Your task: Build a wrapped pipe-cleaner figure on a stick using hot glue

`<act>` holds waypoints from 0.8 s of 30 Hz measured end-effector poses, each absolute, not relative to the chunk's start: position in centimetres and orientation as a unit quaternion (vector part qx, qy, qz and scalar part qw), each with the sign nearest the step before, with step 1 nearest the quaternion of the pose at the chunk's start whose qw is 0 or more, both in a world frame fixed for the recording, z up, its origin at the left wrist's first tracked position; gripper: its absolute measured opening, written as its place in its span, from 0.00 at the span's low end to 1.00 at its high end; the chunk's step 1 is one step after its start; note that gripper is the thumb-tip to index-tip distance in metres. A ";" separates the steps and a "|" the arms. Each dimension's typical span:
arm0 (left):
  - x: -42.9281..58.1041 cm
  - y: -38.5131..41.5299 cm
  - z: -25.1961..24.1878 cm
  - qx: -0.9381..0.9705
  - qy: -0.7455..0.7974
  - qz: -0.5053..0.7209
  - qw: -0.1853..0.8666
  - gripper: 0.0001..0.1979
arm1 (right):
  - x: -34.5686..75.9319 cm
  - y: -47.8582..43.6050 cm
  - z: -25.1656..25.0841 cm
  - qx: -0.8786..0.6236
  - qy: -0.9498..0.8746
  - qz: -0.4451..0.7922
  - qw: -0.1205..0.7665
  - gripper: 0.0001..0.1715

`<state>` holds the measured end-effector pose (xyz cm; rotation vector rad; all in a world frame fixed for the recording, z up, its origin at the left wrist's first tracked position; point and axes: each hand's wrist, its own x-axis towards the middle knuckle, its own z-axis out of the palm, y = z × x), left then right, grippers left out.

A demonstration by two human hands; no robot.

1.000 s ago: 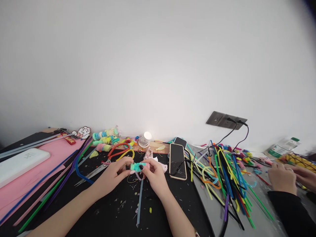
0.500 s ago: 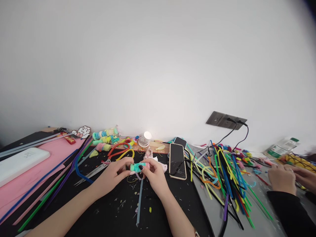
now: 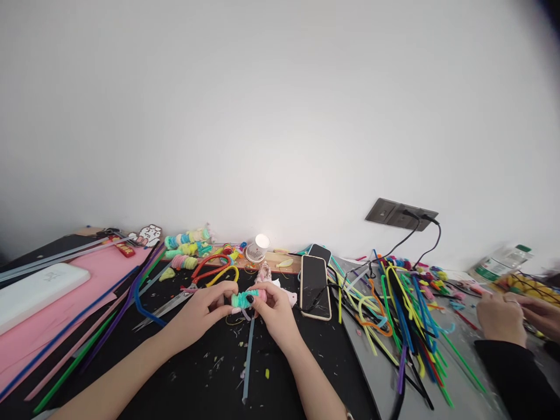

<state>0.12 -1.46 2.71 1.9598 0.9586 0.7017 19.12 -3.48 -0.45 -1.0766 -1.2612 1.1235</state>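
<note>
Between my two hands is a fuzzy pipe-cleaner coil (image 3: 245,298), green and turquoise at its left end and pink at its right. My left hand (image 3: 215,302) pinches the green end between thumb and fingers. At the pink end, my right hand (image 3: 272,306) grips the coil, its dark-nailed thumb lying across the front. A pale grey-blue strip (image 3: 248,361) lies below the hands, its upper end close under the coil. Scissors (image 3: 168,306) with red and yellow handles lie beyond my left hand. Partly hidden behind my right hand is a whitish-pink item (image 3: 289,296).
Several finished coils (image 3: 186,248) lie at the back left near a paper cup (image 3: 258,247). A phone (image 3: 315,286) rests right of my hands. Many loose pipe cleaners (image 3: 406,326) cover the grey table, where another person's hands (image 3: 501,318) work. A white case (image 3: 41,291) sits on pink sheets.
Both my hands keep their hold on the coil, with only slight finger movement. The view has shifted very slightly, and the other person's hands have moved a little.
</note>
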 end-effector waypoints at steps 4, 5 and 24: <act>0.2 -1.4 2.6 0.782 0.377 0.276 0.413 0.05 | 19.1 -3.5 -0.4 -0.456 -0.533 0.469 0.536 0.09; 0.2 -1.3 2.6 0.783 0.376 0.276 0.412 0.05 | 19.1 -3.5 -0.4 -0.456 -0.535 0.469 0.535 0.09; 0.1 -1.2 1.8 0.765 0.372 0.293 0.437 0.08 | 19.1 -3.4 -0.7 -0.456 -0.524 0.475 0.541 0.11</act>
